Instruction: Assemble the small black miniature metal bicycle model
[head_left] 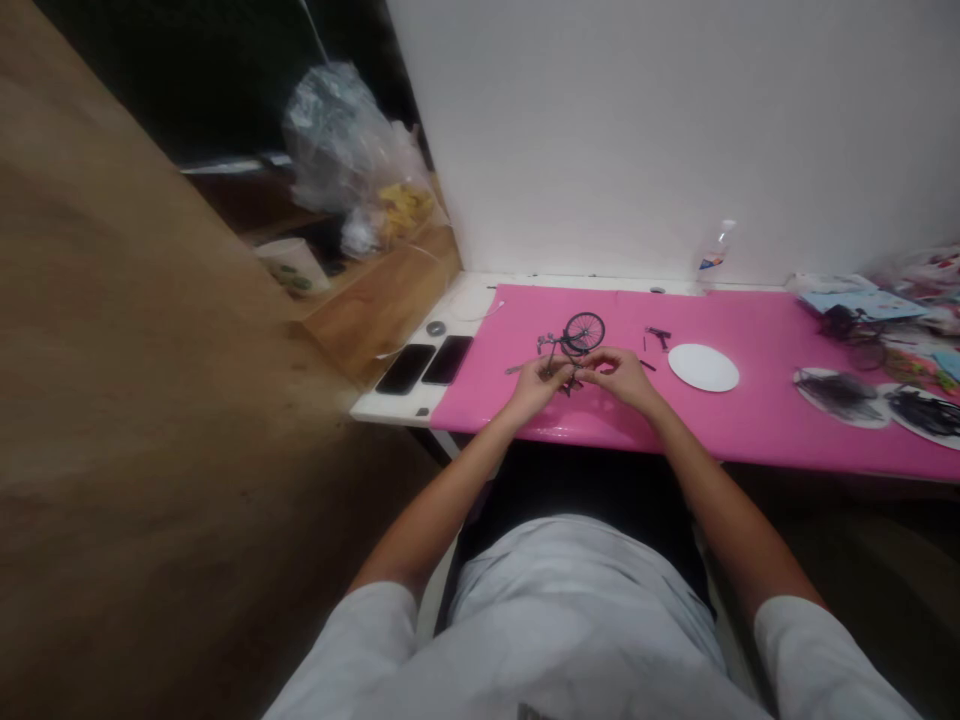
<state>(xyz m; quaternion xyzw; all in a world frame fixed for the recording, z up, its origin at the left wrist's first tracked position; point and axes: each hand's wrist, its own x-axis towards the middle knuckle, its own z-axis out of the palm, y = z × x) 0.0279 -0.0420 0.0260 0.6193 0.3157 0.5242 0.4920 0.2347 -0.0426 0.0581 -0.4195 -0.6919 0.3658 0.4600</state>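
Observation:
A small black model bicycle (584,333) is held just over the pink mat, its spoked wheel pointing away from me. My left hand (536,388) has its fingers closed on the near part of the frame. From the other side, my right hand (619,378) pinches the same part, fingertips almost meeting those of the left. The fingers hide much of the near end of the bicycle. To the right on the mat lie a small black part (660,338) and a thin black piece (647,366).
Beside the mat at left are two phones (406,369) and a tape-like ring (436,328). A white plate (703,368) lies to the right, with plates of black parts (840,397) beyond. A bottle (716,252) stands by the wall.

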